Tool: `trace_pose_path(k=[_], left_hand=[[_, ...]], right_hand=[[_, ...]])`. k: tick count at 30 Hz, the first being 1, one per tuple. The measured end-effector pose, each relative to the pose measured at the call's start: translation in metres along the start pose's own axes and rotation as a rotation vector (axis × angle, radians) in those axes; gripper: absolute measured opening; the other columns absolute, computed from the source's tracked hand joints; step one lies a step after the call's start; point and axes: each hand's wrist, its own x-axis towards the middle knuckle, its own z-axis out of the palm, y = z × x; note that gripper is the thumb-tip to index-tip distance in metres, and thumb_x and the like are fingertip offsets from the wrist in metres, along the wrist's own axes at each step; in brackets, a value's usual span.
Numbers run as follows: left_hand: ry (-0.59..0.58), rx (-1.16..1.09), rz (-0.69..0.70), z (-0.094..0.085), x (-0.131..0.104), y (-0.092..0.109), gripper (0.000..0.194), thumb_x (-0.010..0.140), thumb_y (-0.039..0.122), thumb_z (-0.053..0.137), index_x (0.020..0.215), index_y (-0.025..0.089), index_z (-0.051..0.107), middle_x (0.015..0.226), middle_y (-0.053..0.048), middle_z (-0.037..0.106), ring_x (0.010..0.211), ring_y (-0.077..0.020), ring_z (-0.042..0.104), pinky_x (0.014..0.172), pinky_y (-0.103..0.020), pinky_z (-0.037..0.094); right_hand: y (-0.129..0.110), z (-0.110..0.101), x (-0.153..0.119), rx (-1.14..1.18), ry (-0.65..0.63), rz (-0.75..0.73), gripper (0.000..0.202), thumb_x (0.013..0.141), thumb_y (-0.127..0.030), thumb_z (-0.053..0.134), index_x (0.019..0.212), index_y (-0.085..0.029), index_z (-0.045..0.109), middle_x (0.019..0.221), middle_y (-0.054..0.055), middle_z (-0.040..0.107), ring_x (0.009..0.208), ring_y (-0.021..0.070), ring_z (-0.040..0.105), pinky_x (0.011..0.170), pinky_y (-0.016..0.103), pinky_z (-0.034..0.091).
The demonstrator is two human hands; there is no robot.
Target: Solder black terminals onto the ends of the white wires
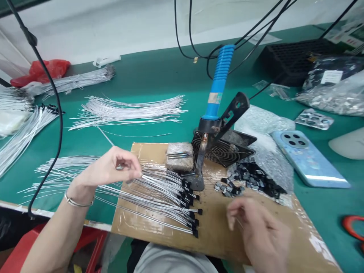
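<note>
My left hand (113,167), a metal bangle on its wrist, is closed in a pinch above the cardboard sheet (218,237). A thin white wire (104,135) runs into it from behind; its front end is hard to see. Below that hand lie several white wires (159,201) side by side, tipped with small black end pieces (195,223). My right hand (258,231) is blurred by motion, its fingers curled together over the cardboard; anything in them is too small to make out. Just beyond it is a pile of small black pieces (256,176).
A blue-handled soldering iron (218,81) stands upright in a metal stand, beside a black fan (222,149) and a grey block (179,156). Another bundle of white wires (133,110) lies behind. To the right are a blue phone (309,159), bubble wrap (263,123) and red-handled scissors (351,227).
</note>
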Motion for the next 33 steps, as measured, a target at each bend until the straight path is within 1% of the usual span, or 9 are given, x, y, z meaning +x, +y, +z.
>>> trace_pose_path(k=[4, 6, 10, 16, 21, 24, 26, 29, 33], left_hand=[[-0.035, -0.102, -0.003, 0.034, 0.001, -0.018, 0.014, 0.085, 0.024, 0.073, 0.074, 0.014, 0.072, 0.058, 0.0, 0.063, 0.051, -0.0095, 0.05, 0.05, -0.021, 0.038], [-0.025, -0.147, -0.011, 0.044, 0.002, -0.021, 0.016, 0.086, 0.024, 0.072, 0.074, 0.014, 0.071, 0.058, 0.0, 0.061, 0.052, -0.0091, 0.048, 0.05, -0.021, 0.037], [-0.013, -0.178, -0.018, 0.051, -0.001, -0.02, 0.016, 0.085, 0.023, 0.073, 0.074, 0.013, 0.07, 0.06, 0.0, 0.06, 0.053, -0.0087, 0.047, 0.051, -0.02, 0.037], [-0.015, -0.169, -0.029, 0.051, -0.004, -0.019, 0.017, 0.086, 0.025, 0.072, 0.075, 0.013, 0.069, 0.062, 0.0, 0.06, 0.056, -0.0098, 0.048, 0.053, -0.021, 0.038], [0.051, 0.15, -0.068, 0.06, -0.017, -0.004, 0.019, 0.093, 0.033, 0.063, 0.085, 0.018, 0.07, 0.067, -0.001, 0.065, 0.057, -0.0127, 0.05, 0.054, -0.025, 0.038], [0.134, 0.418, -0.006, 0.081, -0.026, 0.013, 0.023, 0.096, 0.036, 0.061, 0.114, 0.024, 0.066, 0.079, 0.0, 0.07, 0.06, -0.0145, 0.054, 0.06, -0.028, 0.041], [0.113, 0.477, 0.06, 0.102, -0.025, 0.021, 0.028, 0.097, 0.033, 0.059, 0.124, 0.025, 0.06, 0.089, -0.001, 0.071, 0.072, -0.0182, 0.061, 0.07, -0.031, 0.045], [0.106, 0.434, 0.112, 0.132, -0.016, 0.023, 0.02, 0.1, 0.025, 0.052, 0.118, 0.024, 0.06, 0.102, -0.004, 0.072, 0.093, -0.0219, 0.063, 0.083, -0.035, 0.044], [0.179, 0.296, 0.066, 0.153, -0.003, 0.014, 0.014, 0.101, 0.02, 0.048, 0.1, 0.024, 0.062, 0.09, -0.001, 0.071, 0.078, -0.0183, 0.06, 0.092, -0.04, 0.038]], right_hand=[[-0.026, 0.028, -0.012, 0.13, -0.397, 0.144, 0.03, 0.096, -0.045, 0.056, 0.086, -0.02, 0.069, 0.071, 0.0, 0.057, 0.05, 0.01, 0.048, 0.046, 0.024, 0.035], [-0.033, 0.037, -0.013, 0.129, -0.488, 0.153, 0.024, 0.092, -0.042, 0.062, 0.082, -0.02, 0.067, 0.072, -0.001, 0.057, 0.05, 0.0083, 0.044, 0.046, 0.023, 0.033], [-0.036, 0.041, -0.012, 0.088, -0.386, 0.157, 0.028, 0.092, -0.035, 0.065, 0.07, -0.02, 0.06, 0.065, -0.003, 0.053, 0.048, 0.0068, 0.039, 0.043, 0.022, 0.028], [-0.038, 0.038, -0.012, 0.043, -0.354, 0.082, 0.028, 0.095, -0.032, 0.063, 0.069, -0.02, 0.06, 0.064, -0.002, 0.053, 0.055, 0.0099, 0.046, 0.048, 0.024, 0.031], [-0.038, 0.036, -0.007, -0.026, -0.425, -0.111, 0.021, 0.097, -0.021, 0.058, 0.076, -0.021, 0.06, 0.069, -0.001, 0.054, 0.062, 0.0121, 0.051, 0.055, 0.025, 0.038], [-0.034, 0.034, -0.004, -0.081, -0.486, -0.211, 0.017, 0.097, -0.015, 0.056, 0.082, -0.022, 0.059, 0.073, 0.0, 0.055, 0.064, 0.013, 0.053, 0.058, 0.025, 0.041], [-0.033, 0.032, -0.004, -0.105, -0.504, -0.231, 0.016, 0.098, -0.014, 0.054, 0.084, -0.022, 0.058, 0.075, 0.0, 0.055, 0.066, 0.0135, 0.054, 0.058, 0.025, 0.041], [-0.031, 0.029, -0.004, -0.119, -0.5, -0.251, 0.016, 0.097, -0.012, 0.054, 0.086, -0.022, 0.058, 0.077, 0.0, 0.055, 0.067, 0.013, 0.053, 0.058, 0.024, 0.041], [-0.029, 0.03, -0.006, -0.129, -0.482, -0.24, 0.014, 0.097, -0.012, 0.056, 0.089, -0.022, 0.061, 0.079, 0.0, 0.056, 0.069, 0.0129, 0.054, 0.061, 0.025, 0.041]])
